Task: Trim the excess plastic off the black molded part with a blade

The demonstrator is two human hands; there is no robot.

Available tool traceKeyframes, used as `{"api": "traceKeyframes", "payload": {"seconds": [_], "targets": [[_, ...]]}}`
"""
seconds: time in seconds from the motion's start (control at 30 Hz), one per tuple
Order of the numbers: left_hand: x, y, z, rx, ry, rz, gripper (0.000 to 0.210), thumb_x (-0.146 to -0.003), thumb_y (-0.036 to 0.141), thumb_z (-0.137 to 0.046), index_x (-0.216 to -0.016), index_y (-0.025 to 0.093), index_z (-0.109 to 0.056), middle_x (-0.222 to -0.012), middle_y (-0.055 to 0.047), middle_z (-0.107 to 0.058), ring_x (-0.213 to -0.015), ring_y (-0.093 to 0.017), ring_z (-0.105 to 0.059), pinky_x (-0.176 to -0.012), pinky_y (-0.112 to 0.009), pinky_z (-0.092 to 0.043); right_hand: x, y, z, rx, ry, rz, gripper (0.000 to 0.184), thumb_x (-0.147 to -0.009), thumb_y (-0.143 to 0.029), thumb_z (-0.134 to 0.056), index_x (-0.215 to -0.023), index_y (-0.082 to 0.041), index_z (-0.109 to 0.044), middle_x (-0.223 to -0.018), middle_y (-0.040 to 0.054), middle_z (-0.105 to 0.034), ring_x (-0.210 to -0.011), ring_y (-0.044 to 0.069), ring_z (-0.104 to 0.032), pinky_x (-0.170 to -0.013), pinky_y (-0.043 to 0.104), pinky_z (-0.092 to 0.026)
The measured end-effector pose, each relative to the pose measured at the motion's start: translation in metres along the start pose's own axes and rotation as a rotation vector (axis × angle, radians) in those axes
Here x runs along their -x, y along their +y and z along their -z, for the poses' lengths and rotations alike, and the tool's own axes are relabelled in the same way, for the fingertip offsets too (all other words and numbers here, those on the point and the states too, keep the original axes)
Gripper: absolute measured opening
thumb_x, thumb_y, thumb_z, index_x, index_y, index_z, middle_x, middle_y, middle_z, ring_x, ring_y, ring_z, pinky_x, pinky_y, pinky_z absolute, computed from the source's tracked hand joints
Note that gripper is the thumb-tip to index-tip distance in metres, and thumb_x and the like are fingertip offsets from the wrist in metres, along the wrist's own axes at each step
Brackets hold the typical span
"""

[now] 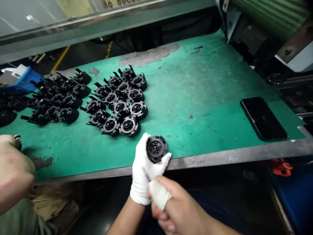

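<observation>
My left hand [146, 166], in a white glove, is closed around a round black plastic housing [156, 148]. The part's ringed face with a central hub points up, just over the front edge of the bench. My right hand [171, 204] is bare apart from a pale wrap on the thumb. It is closed close below the gloved palm, and a thin, blurred, blade-like tool [147, 174] sticks out past the thumb toward the glove. Its handle is hidden in the fist. Several similar black housings [128, 126] stand grouped in rows on the green bench, left of the held one.
More black housings [66, 114] stand farther left, beside a blue bin [30, 80]. A co-worker's arm [14, 169] reaches in at the left edge. A black phone [264, 119] lies on the green mat [195, 91] at right. Machinery [276, 16] with a ribbed green part rises at upper right.
</observation>
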State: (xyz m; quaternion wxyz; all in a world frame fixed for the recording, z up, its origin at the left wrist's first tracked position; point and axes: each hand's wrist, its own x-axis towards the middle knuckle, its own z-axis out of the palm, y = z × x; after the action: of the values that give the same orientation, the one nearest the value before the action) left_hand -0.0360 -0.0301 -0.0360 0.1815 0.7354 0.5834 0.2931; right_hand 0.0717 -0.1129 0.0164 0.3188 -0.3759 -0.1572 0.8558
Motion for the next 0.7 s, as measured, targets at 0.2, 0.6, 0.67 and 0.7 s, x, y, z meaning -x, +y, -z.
{"api": "traceKeyframes", "payload": {"seconds": [0.2,0.6,0.67,0.7], "targets": [[0.003,0.001,0.001,0.038,0.0,0.061,0.099,-0.068,0.06,-0.084,-0.146,0.021,-0.037,-0.138,-0.015,-0.057,-0.126,-0.034,-0.06,-0.109,-0.051,-0.05,-0.006,0.009,0.003,-0.371,0.216,-0.009,0.041,-0.088,-0.061,-0.063,-0.093,-0.022,-0.052,-0.059,-0.01,-0.044,-0.039,0.003,-0.025,-0.031,0.015,-0.02],[0.006,0.004,0.005,0.1,0.046,-0.029,0.075,-0.08,0.04,-0.077,-0.144,0.018,-0.042,-0.139,-0.017,-0.059,-0.133,-0.033,-0.057,-0.114,-0.053,-0.048,0.029,-0.031,0.019,-0.076,0.401,0.485,0.051,-0.09,-0.076,-0.048,-0.077,-0.028,-0.042,-0.053,-0.009,-0.029,-0.039,0.01,-0.021,-0.036,0.023,-0.028],[0.002,-0.002,0.019,0.17,-0.062,-0.075,0.078,-0.083,0.032,-0.073,-0.151,0.021,-0.036,-0.15,-0.015,-0.052,-0.139,-0.032,-0.051,-0.117,-0.053,-0.046,0.031,-0.046,0.034,-0.045,0.502,0.599,0.039,-0.097,-0.064,-0.05,-0.082,-0.027,-0.047,-0.058,-0.0076,-0.034,-0.042,0.01,-0.025,-0.037,0.021,-0.027],[-0.001,-0.006,0.026,0.215,-0.16,-0.11,0.077,-0.086,0.027,-0.069,-0.154,0.023,-0.033,-0.155,-0.013,-0.048,-0.142,-0.03,-0.048,-0.119,-0.052,-0.044,0.03,-0.05,0.042,-0.019,0.539,0.624,0.034,-0.097,-0.059,-0.053,-0.085,-0.027,-0.05,-0.06,-0.0069,-0.038,-0.044,0.009,-0.028,-0.038,0.02,-0.028]]}}
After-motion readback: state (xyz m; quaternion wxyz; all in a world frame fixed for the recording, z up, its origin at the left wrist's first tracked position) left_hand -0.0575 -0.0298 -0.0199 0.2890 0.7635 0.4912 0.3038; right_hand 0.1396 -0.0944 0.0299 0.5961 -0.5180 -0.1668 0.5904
